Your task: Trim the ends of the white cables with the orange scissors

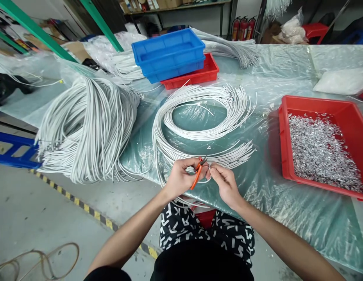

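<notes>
My left hand [183,177] is closed around small orange-handled pliers [198,175], their dark jaws pointing up and to the right. Close beside the jaws, the fingertips of my right hand [226,185] pinch the end of a white cable [205,181]. The cable curves under my fingers; whether the jaws touch it, I cannot tell. Just beyond both hands, a coiled bundle of white cables [195,134] lies on the table, its loose ends fanned to the right. Part of the bundle hangs over the table's front edge.
A large heap of white cables [90,128] hangs over the edge at left. A red bin [282,136] of small shiny metal pieces stands at right. Blue trays [169,52] rest on a red tray [212,68] at the back. Plastic film covers the green table [266,218].
</notes>
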Motion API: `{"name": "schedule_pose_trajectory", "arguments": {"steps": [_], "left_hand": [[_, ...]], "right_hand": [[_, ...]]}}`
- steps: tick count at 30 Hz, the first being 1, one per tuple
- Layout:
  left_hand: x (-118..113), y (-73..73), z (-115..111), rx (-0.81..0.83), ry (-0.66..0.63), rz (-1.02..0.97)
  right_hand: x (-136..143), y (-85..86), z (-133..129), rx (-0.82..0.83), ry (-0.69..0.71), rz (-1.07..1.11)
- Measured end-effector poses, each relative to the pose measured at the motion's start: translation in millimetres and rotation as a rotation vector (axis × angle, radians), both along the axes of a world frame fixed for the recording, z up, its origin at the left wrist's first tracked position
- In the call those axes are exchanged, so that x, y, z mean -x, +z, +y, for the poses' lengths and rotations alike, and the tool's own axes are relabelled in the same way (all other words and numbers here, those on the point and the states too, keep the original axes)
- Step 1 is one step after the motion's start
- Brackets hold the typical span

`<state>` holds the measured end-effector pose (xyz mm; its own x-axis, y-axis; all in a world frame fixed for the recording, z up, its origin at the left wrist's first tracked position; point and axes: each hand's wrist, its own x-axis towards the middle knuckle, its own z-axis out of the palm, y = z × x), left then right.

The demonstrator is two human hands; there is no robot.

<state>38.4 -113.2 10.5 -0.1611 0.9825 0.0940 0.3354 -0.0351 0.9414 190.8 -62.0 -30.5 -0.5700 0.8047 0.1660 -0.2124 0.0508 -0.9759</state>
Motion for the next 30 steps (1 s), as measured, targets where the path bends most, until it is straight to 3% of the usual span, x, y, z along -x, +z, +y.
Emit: {"name": "schedule_pose_trajectory", "arguments": {"steps": [10, 21, 30], "left_hand": [[9, 4.5, -12, 0.003, -0.042, 0.049], [14, 14.2, -17, -0.039, -0.094, 0.262], [15, 19.6, -20, -0.052, -0.138, 0.266]], "right_hand": [[-2, 2.9, -1, -0.099, 0.009, -0.021], [-2, 7.8, -4, -0.211, 0.006, -0.050], [-3, 8.8, -6, -0.220, 0.051, -0.027]]}}
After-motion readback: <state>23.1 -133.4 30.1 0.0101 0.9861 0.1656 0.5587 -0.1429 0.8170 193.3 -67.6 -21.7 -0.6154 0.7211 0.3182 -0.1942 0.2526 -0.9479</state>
